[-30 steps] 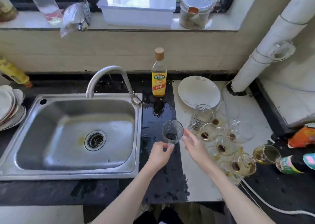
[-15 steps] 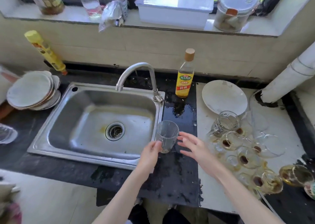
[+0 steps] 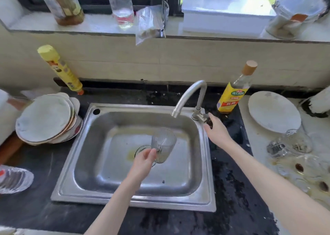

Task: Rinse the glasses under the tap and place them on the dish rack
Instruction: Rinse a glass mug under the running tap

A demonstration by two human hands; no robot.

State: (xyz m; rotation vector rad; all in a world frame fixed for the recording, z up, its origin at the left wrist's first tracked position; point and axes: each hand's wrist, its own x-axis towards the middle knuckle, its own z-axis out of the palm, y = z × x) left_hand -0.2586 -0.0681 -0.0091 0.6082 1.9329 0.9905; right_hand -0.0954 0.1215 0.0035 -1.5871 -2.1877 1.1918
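Note:
My left hand (image 3: 144, 160) grips a clear ribbed glass (image 3: 164, 144) by its side and holds it upright over the steel sink (image 3: 114, 170), below and a little left of the tap spout (image 3: 189, 96). No water runs from the spout. My right hand (image 3: 215, 130) reaches to the tap's handle (image 3: 205, 117) at the sink's back right corner, fingertips at the handle. Several dirty glasses (image 3: 292, 145) with brown dregs lie and stand on the pale counter at the right.
A stack of plates (image 3: 46, 120) sits left of the sink. A yellow bottle (image 3: 61, 69) leans on the back wall, and a yellow-labelled bottle (image 3: 234, 91) stands right of the tap. A white plate (image 3: 274, 111) lies at right. Jars and a box line the windowsill.
My left hand carried the glass from the black counter leftward over the sink. My right hand left the glass and reached up to the tap handle. The view shifted left.

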